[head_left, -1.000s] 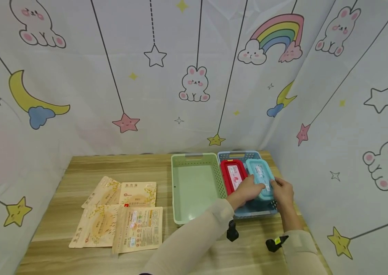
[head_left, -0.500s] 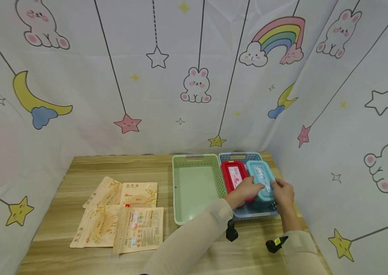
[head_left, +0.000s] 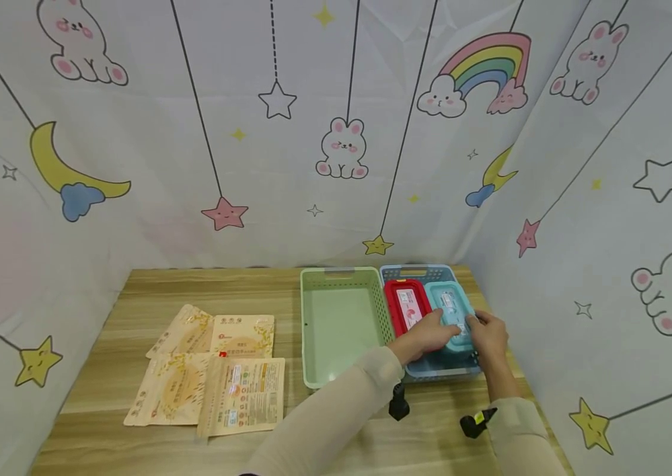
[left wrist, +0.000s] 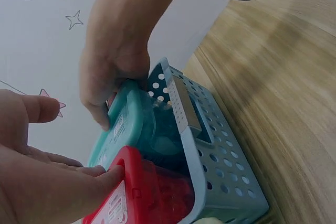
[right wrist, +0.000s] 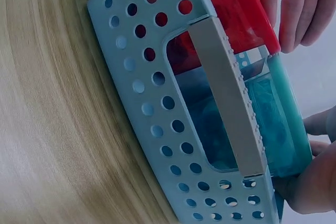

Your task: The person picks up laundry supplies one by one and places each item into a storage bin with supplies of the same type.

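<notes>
In the head view, a teal-lidded clear box (head_left: pixel 450 301) and a red-lidded box (head_left: pixel 405 303) sit side by side in a blue perforated basket (head_left: pixel 419 271). My right hand (head_left: pixel 490 334) grips the teal box by its near right edge; in the right wrist view the thumb is at the lid's rim. My left hand (head_left: pixel 427 332) lies over the near part of both lids. Its fingers (left wrist: pixel 100 174) are fairly straight and touch the red lid's edge in the left wrist view. The teal box stands partly above the basket's rim; its bottom is hidden.
A light green basket (head_left: pixel 344 330) stands directly left of the blue one. Several beige printed pouches (head_left: pixel 243 396) lie overlapping on the wooden table (head_left: pixel 193 456) at the left. A patterned white cloth (head_left: pixel 252 165) hangs behind and at the sides.
The teal box has shifted slightly left, closer to the red one, with my right hand on it. My left hand stays over the lids. The head view has tilted a little.
</notes>
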`<act>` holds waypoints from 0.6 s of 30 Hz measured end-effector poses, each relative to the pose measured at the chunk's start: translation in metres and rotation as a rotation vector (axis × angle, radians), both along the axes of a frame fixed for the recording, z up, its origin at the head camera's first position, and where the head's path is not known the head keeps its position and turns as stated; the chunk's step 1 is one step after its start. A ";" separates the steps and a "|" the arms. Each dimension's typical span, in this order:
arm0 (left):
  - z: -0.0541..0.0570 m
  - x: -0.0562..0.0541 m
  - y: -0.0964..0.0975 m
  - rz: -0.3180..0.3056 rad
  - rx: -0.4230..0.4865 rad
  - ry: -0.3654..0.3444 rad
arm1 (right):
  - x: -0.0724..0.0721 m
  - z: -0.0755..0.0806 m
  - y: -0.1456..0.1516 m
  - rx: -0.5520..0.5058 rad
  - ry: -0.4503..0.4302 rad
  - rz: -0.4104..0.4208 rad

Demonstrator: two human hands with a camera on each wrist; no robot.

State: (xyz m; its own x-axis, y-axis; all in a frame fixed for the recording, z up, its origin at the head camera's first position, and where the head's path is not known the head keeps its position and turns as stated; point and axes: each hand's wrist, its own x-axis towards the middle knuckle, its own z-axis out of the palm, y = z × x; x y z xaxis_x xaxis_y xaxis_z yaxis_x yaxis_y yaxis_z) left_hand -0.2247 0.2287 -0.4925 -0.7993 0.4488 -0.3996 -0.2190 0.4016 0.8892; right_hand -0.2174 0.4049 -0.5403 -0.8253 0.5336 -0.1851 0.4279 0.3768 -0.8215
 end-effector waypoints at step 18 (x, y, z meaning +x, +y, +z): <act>-0.003 0.004 -0.001 0.011 0.014 0.053 | 0.000 0.002 0.001 0.260 0.030 0.141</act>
State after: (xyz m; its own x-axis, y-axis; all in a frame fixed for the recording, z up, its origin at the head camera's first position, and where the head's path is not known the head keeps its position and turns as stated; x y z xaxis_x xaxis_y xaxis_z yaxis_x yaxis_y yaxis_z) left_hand -0.2210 0.2272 -0.4954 -0.8242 0.4451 -0.3502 -0.1759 0.3865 0.9054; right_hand -0.2176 0.4063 -0.5382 -0.8979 0.4391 -0.0316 0.3329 0.6302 -0.7014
